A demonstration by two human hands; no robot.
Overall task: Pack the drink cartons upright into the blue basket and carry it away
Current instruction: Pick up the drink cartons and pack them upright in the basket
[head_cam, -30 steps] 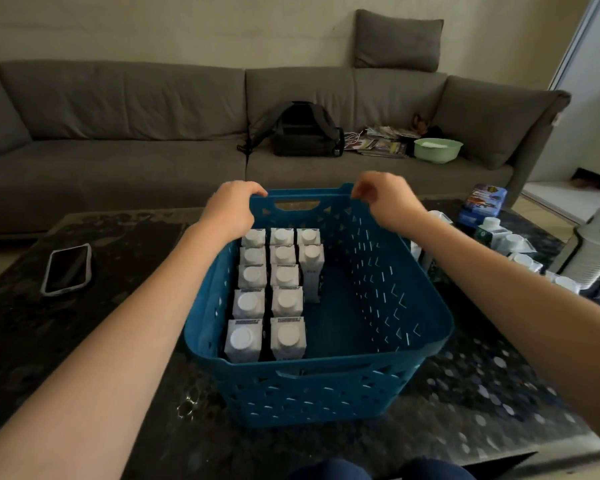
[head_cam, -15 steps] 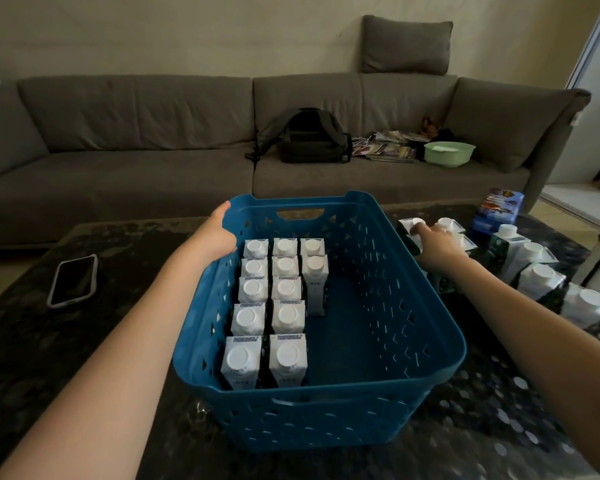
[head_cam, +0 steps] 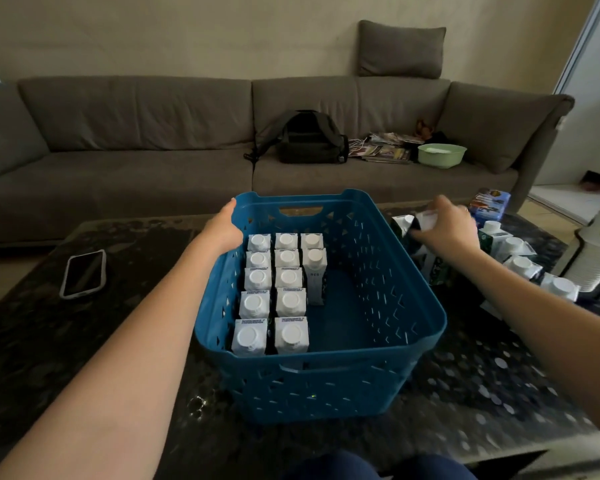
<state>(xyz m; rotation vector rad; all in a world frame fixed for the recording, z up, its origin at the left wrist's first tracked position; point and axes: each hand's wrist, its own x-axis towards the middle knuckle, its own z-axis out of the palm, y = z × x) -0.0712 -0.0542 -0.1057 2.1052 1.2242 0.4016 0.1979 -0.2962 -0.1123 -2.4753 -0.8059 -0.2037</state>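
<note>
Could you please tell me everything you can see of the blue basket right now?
The blue basket is a rectangular tub of what looks like plastic, with perforated walls and a handle slot in each end. It stands upright on the dark table. Twelve white-capped drink cartons stand upright in rows along its left side; the right half is bare. The left hand rests against its far left rim.

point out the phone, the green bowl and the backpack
phone [head_cam: 83, 274], head view, middle of its dark screen
green bowl [head_cam: 442, 156], head view, front of its outer wall
backpack [head_cam: 310, 143], head view, centre of its front panel
</note>
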